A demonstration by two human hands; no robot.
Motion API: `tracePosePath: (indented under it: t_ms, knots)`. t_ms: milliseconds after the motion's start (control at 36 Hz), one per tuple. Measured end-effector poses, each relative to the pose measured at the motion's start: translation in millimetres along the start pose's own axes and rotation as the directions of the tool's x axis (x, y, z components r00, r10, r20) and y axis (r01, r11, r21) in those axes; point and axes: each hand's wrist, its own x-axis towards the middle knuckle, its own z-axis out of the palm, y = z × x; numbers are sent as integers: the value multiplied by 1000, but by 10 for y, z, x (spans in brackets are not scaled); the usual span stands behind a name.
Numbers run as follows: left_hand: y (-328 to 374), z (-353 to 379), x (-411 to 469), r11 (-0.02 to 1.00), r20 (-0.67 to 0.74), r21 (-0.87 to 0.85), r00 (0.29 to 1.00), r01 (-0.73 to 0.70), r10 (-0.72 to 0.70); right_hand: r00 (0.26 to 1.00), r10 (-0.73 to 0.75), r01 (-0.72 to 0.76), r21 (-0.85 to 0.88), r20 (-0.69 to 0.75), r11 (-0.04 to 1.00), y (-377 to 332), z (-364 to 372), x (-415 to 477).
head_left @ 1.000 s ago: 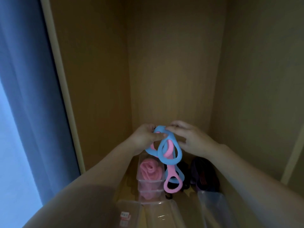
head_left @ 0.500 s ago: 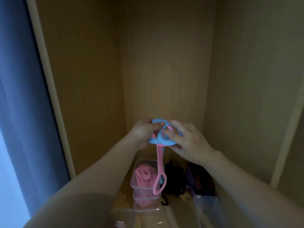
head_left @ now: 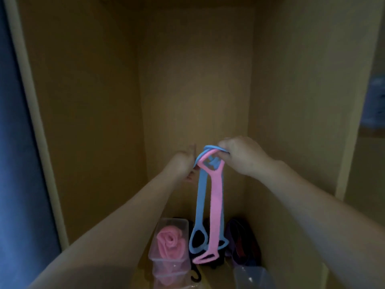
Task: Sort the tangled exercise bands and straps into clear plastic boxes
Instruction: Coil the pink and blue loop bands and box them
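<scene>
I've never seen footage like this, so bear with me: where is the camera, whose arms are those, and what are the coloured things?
No machine here. The picture comes from a camera worn on a person's head, looking forward and down into a wooden cupboard, so the bare arms are the wearer's own. The right hand grips the tangled tops of a pink band and a blue band, which hang down. The left hand is beside the blue band, too blurred to judge its hold. Below stand a clear box holding a pink roll, and dark straps beside it.
</scene>
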Motion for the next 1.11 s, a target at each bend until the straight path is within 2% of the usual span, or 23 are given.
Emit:
tracePosePath:
  t_ms: [56, 111, 194, 278, 361, 444, 500, 556, 667, 833, 972, 1056, 1111]
  knots:
    - [5, -17, 48, 994, -113, 15, 988, -108, 109, 998, 57, -58, 62, 15, 996, 20, -58, 35]
    - [-19, -27, 44, 967, -136, -93, 965, -237, 223, 993, 110, -115, 134, 42, 984, 51, -93, 59]
    - [-35, -7, -28, 898, 5, -109, 903, -427, 430, 987, 144, -155, 212, 68, 965, 104, -98, 66]
    - [-58, 44, 15, 870, 64, -28, 867, -493, 494, 985, 154, -171, 284, 80, 943, 143, -81, 73]
    - [-35, 53, 43, 885, 51, -42, 884, -463, 465, 982, 146, -184, 421, 122, 888, 175, -78, 74]
    - [1, 46, 49, 905, 93, -165, 907, -392, 410, 986, 115, -169, 656, 125, 735, 189, -117, 71]
    - [15, 41, 60, 918, 71, -205, 930, -340, 360, 988, 126, -148, 744, 86, 652, 186, -141, 80]
    - [32, 29, 78, 927, 23, -192, 943, -322, 332, 978, 205, -161, 715, 26, 680, 206, -136, 93]
    - [63, -24, 107, 932, -63, -200, 953, -302, 295, 934, 314, -197, 488, -172, 851, 309, -108, 96]
    - [121, -151, 101, 906, -74, -306, 956, -293, 285, 889, 322, -114, 526, -325, 843, 280, -210, 38]
    - [183, -213, 165, 913, -93, -256, 948, -318, 304, 924, 235, -32, 551, -302, 834, 198, -390, -16]
    - [207, -219, 204, 895, -87, -314, 949, -316, 304, 966, 152, 18, 645, -208, 764, 108, -451, -25]
    - [223, -205, 204, 882, -53, -349, 946, -318, 320, 977, 115, 32, 652, -182, 757, 65, -430, -10]
